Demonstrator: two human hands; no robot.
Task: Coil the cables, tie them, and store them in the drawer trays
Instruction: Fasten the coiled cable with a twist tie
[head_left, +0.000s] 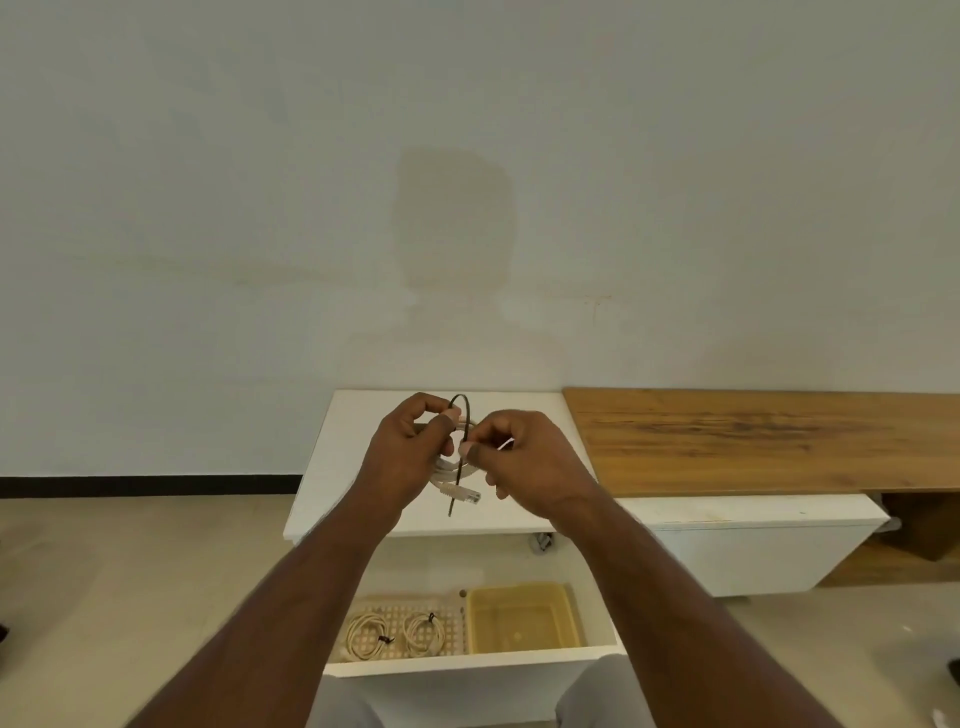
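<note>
White surface (363, 441) sits against the wall, and above it your left hand (410, 457) grips a coiled cable (454, 475) while your right hand (524, 467) pinches a black tie (464, 415) looped over it. Below, the open drawer (467, 662) holds two tied coils (395, 631) in a mesh tray (410, 605) beside a yellow tray (519, 592).

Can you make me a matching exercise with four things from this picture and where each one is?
Things:
1. white cable
2. black tie
3. two tied coils
4. yellow tray

Places:
A. on the lattice tray, left part of the open drawer
B. arched over the coil between both hands
C. right part of the open drawer, nothing in it
D. held in the left hand above the white cabinet

Pairs: 1-D, 2-B, 3-A, 4-C
</note>
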